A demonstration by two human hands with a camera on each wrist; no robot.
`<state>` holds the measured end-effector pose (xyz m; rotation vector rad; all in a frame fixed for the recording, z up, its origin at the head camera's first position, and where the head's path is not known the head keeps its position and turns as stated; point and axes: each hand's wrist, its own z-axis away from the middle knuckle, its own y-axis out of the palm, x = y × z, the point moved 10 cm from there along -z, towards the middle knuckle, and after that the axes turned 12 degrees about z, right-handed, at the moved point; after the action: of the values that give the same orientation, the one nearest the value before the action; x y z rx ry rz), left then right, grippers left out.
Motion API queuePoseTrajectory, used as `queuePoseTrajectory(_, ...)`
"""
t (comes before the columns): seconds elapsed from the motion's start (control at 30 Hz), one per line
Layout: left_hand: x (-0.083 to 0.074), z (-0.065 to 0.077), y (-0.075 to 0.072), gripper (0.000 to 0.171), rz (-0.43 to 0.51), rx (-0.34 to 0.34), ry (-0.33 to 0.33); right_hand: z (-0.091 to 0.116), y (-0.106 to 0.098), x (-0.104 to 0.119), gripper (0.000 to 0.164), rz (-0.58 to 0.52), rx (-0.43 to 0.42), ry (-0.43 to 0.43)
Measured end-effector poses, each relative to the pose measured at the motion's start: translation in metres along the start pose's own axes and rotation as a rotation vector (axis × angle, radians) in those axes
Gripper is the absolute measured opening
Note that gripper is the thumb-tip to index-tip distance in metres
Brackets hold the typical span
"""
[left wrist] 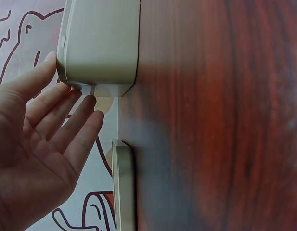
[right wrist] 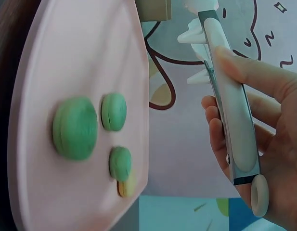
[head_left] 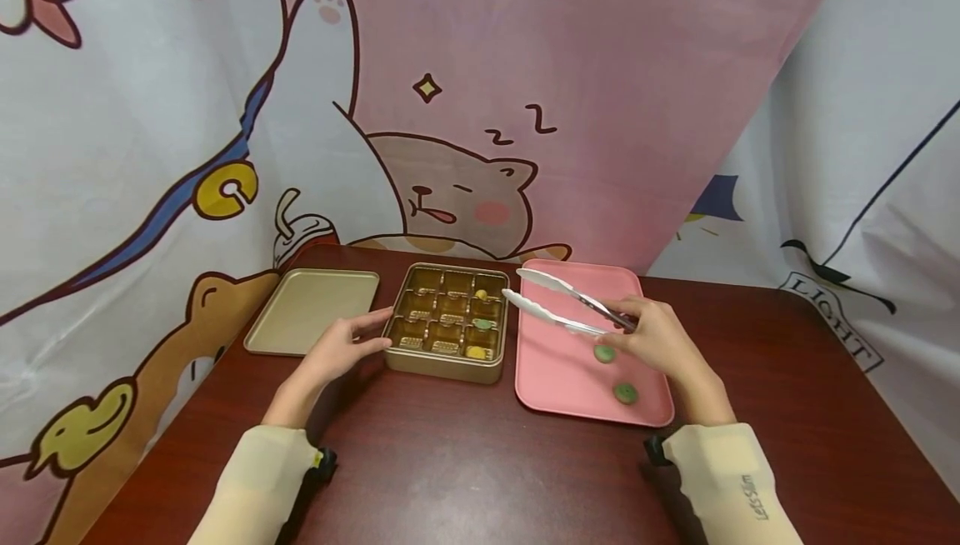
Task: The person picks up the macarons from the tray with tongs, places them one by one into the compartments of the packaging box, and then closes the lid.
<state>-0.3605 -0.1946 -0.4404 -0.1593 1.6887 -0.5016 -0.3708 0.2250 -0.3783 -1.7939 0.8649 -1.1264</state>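
My right hand (head_left: 660,341) grips a pair of tongs (right wrist: 235,106) with white tips, which spread apart beside the right rim of a gold square tin (head_left: 442,367). A divided insert fills the tin. Its right column holds a yellow macaron (head_left: 476,352), a green macaron (head_left: 483,324) and a small yellow piece (head_left: 481,295) at the back. At the tin's left side, my left hand (head_left: 341,349) touches the wall with thumb and fingertips, fingers fairly straight. Below the tongs, green macarons (right wrist: 75,128) lie on a pink tray (head_left: 558,378); a yellow macaron (right wrist: 126,186) shows behind them.
A flat gold lid (head_left: 315,307) lies on the table left of the tin. The dark red wooden table (head_left: 450,462) stretches in front. A cartoon-printed cloth (head_left: 622,95) hangs right behind the table's back edge and along its sides.
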Motion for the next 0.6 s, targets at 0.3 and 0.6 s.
queuePoseTrajectory(0.3, -0.001, 0.000, 0.001, 0.053, -0.009, 0.008, 0.006, 0.020, -0.016, -0.016, 0.051, 0.010, 0.015, 0.064)
queuePoseTrajectory(0.6, -0.005, 0.000, 0.002, 0.052, -0.027, 0.010, 0.024, 0.041, -0.036, -0.029, 0.054, 0.093, -0.049, 0.051)
